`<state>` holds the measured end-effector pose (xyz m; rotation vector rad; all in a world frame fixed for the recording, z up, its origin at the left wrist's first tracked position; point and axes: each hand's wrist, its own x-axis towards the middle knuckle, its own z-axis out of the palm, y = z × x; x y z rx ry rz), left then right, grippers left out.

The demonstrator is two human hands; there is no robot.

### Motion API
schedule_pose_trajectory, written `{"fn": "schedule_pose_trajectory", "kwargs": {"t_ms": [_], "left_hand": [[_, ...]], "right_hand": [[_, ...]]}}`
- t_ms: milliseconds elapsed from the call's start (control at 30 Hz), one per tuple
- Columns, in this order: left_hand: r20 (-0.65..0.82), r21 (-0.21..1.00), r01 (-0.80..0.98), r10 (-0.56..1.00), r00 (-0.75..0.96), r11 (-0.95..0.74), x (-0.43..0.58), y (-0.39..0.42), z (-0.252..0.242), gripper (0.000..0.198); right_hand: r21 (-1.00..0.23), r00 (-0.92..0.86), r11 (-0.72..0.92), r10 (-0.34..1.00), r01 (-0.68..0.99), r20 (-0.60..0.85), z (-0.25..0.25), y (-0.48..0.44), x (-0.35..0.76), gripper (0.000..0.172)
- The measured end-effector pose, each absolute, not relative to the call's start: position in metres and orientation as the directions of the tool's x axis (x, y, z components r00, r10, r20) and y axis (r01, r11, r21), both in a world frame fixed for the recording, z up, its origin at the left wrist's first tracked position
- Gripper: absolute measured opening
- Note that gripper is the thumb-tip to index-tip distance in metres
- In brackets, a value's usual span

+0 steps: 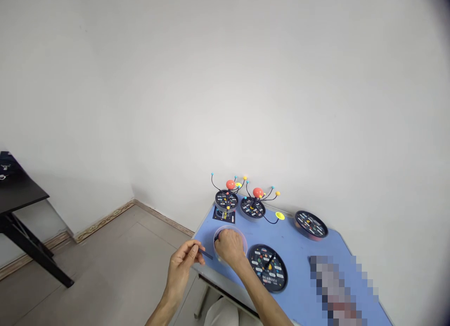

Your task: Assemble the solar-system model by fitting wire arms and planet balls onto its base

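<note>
My left hand (183, 260) is closed in a pinch on a thin dark rod (206, 254), held just off the table's front edge. My right hand (230, 246) reaches down into a round see-through tub (245, 238); its fingertips are hidden, as is most of what lies inside. Right of the tub, a round black disc (269, 274) printed with planets lies flat, with a dark post standing near its middle. Behind the tub stand two solar system models, a left one (227, 200) and a right one (253, 208), each with a red ball and curved arms carrying small coloured balls.
A lidded round container (311, 225) with a planet-printed top sits at the blue table's (295, 255) back right. Under the left model lies a dark printed card (225, 216). A blurred-out object (333, 288) is at right. The wall runs behind; a black desk (21, 190) stands far left.
</note>
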<state>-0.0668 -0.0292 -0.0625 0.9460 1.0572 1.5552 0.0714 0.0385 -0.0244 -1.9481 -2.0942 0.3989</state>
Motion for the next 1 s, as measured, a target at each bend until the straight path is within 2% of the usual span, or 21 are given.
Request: {"fn": "schedule_pose_trajectory", "kwargs": {"t_ms": [100, 200, 333, 433, 533, 667, 833, 1000], "left_hand": [[0.070, 0.937, -0.323, 0.979, -0.190, -0.129, -0.063, -0.029, -0.059, 0.037], [0.070, 0.932, -0.338, 0.979, -0.190, -0.132, -0.059, -0.028, -0.055, 0.038], [0.082, 0.933, -0.331, 0.979, -0.185, -0.141, -0.053, -0.030, -0.050, 0.041], [0.092, 0.934, -0.326, 0.981, -0.169, -0.143, -0.046, -0.035, -0.046, 0.042], [0.107, 0.933, -0.327, 0.983, -0.151, -0.152, -0.039, -0.042, -0.039, 0.040], [0.073, 0.922, -0.369, 0.990, -0.120, -0.113, -0.031, -0.053, -0.026, 0.040], [0.040, 0.899, -0.433, 0.997, -0.067, -0.065, -0.027, -0.067, -0.019, 0.033], [0.005, 0.873, -0.488, 0.999, -0.040, -0.024, -0.020, -0.079, -0.017, 0.029]], "right_hand": [[-0.493, -0.010, 0.015, 1.000, 0.870, 0.014, -0.019, 0.041, 0.082, 0.018], [-0.678, -0.004, 0.004, 1.000, 0.735, 0.002, -0.014, 0.040, 0.100, 0.025], [-0.913, -0.080, -0.036, 0.994, 0.406, -0.074, -0.011, 0.023, 0.123, 0.024], [-0.987, -0.125, -0.076, 0.988, 0.144, -0.094, -0.012, 0.000, 0.133, 0.026], [-0.996, -0.139, -0.078, 0.988, -0.054, -0.070, -0.016, -0.022, 0.138, 0.029], [-0.975, -0.133, -0.062, 0.991, -0.213, -0.034, -0.024, -0.043, 0.139, 0.029], [-0.887, -0.106, -0.043, 0.994, -0.459, 0.006, -0.034, -0.063, 0.143, 0.028], [-0.809, -0.076, -0.048, 0.997, -0.586, -0.003, -0.042, -0.077, 0.148, 0.028]]}}
